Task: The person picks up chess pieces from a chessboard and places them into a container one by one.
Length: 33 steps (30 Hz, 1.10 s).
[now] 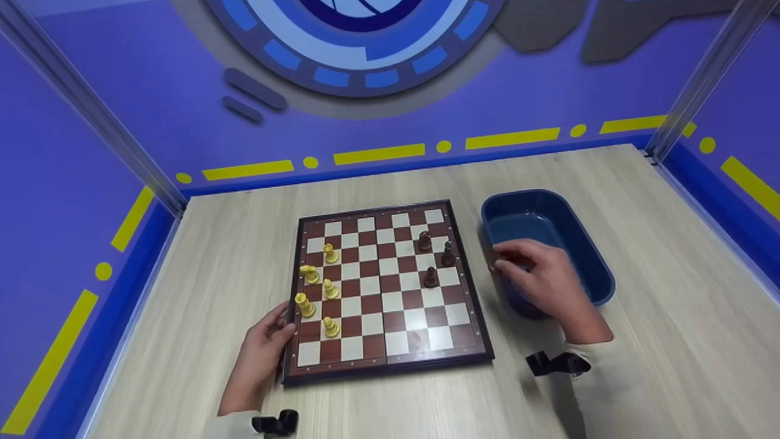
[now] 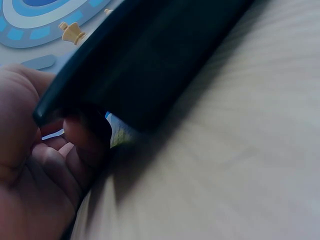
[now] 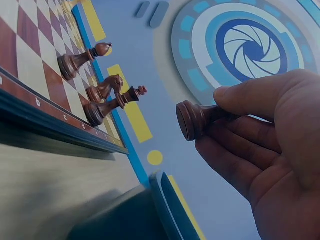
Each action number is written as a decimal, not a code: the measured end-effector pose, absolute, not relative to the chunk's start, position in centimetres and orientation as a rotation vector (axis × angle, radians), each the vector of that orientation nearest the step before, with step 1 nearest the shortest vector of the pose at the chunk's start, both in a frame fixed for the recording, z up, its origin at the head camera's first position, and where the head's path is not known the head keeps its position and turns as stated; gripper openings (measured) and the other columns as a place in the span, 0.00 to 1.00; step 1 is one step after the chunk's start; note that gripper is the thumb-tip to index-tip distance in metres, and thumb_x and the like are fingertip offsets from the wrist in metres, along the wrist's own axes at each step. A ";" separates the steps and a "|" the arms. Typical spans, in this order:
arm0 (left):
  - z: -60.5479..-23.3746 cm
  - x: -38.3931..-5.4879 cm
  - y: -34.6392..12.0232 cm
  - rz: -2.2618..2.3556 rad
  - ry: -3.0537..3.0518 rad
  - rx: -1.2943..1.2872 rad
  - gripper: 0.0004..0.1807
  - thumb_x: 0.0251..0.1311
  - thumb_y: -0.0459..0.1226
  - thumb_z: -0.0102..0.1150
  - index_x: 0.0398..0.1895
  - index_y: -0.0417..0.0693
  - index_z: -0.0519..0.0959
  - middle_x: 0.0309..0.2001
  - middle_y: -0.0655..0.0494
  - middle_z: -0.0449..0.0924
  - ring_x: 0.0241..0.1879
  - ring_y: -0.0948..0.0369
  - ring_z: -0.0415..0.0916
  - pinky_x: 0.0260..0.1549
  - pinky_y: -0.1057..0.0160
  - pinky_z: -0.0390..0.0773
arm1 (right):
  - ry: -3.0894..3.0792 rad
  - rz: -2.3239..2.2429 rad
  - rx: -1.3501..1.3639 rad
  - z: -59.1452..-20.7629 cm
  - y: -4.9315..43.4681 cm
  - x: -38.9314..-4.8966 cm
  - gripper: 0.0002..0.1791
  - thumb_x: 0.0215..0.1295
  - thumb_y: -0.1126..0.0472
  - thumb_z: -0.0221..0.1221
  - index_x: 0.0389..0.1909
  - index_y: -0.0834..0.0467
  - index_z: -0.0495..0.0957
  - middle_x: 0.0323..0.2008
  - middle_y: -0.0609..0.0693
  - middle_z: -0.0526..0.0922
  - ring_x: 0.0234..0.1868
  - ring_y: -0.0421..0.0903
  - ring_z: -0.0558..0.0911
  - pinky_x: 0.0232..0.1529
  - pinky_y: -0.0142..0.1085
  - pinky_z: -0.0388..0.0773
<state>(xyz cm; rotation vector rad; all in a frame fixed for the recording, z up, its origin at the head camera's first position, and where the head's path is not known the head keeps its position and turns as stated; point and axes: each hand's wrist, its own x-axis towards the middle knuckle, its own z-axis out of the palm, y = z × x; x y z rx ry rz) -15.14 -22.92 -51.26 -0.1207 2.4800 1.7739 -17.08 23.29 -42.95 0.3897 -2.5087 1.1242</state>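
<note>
A chessboard (image 1: 399, 317) lies on the table, bearing several cream-yellow chess pieces on its left side. On its right side stand a dark brown knight (image 1: 425, 241), king (image 1: 448, 255) and bishop (image 1: 431, 278). My left hand (image 1: 263, 353) grips the board's left edge; in the left wrist view the fingers curl under the board's rim (image 2: 115, 65). Between thumb and fingers, my right hand (image 1: 542, 277) pinches a dark brown chess piece (image 3: 192, 120), tilted with its round base toward the board. The fingers hide its top. This hand is over the left rim of the blue bin.
The dark blue bin (image 1: 582, 231) stands right of the board, its lower part hidden by the right hand and forearm. Blue-purple panels (image 1: 390, 131) wall the table at the back and sides. Bare wood table (image 1: 231, 244) shows left of the board.
</note>
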 end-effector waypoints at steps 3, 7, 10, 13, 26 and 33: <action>-51.2 -15.2 -22.9 1.780 2.477 -0.119 0.28 0.67 0.29 0.52 0.70 0.38 0.63 0.41 0.48 0.71 0.36 0.69 0.75 0.37 0.71 0.78 | -2.519 1.112 0.367 -43.0 23.6 -17.1 0.12 0.58 0.68 0.66 0.43 0.58 0.84 0.39 0.51 0.86 0.34 0.39 0.83 0.36 0.19 0.76; -51.2 -15.2 -22.9 1.795 2.465 -0.116 0.27 0.68 0.29 0.52 0.70 0.38 0.63 0.41 0.47 0.71 0.37 0.69 0.76 0.38 0.70 0.79 | -2.505 1.116 0.349 -42.9 24.1 -17.1 0.11 0.59 0.67 0.66 0.44 0.57 0.85 0.38 0.51 0.86 0.34 0.39 0.84 0.36 0.18 0.76; -51.2 -15.2 -22.9 1.786 2.472 -0.122 0.28 0.68 0.30 0.52 0.70 0.38 0.63 0.42 0.46 0.72 0.38 0.69 0.76 0.38 0.70 0.79 | -2.485 1.131 0.346 -43.0 24.4 -17.2 0.12 0.59 0.67 0.65 0.44 0.58 0.84 0.38 0.51 0.86 0.34 0.39 0.85 0.37 0.17 0.75; -51.3 -15.1 -22.9 1.769 2.485 -0.129 0.28 0.68 0.31 0.53 0.70 0.38 0.63 0.43 0.47 0.72 0.38 0.69 0.75 0.39 0.71 0.78 | -2.471 1.144 0.339 -43.1 24.7 -17.3 0.12 0.59 0.68 0.65 0.44 0.60 0.84 0.38 0.52 0.86 0.35 0.39 0.85 0.38 0.15 0.74; -51.3 -15.0 -22.9 1.774 2.466 -0.134 0.28 0.68 0.30 0.52 0.71 0.38 0.62 0.44 0.46 0.72 0.39 0.69 0.76 0.39 0.71 0.79 | -2.530 1.133 0.233 -43.2 25.8 -17.3 0.13 0.61 0.65 0.65 0.47 0.60 0.83 0.41 0.53 0.86 0.35 0.28 0.82 0.38 0.13 0.73; -51.3 -14.9 -22.9 1.775 2.456 -0.125 0.29 0.69 0.31 0.51 0.72 0.38 0.60 0.47 0.43 0.74 0.41 0.70 0.78 0.39 0.70 0.80 | -2.573 1.152 0.171 -43.2 26.2 -17.2 0.14 0.62 0.63 0.64 0.49 0.59 0.83 0.42 0.54 0.85 0.38 0.41 0.86 0.36 0.16 0.75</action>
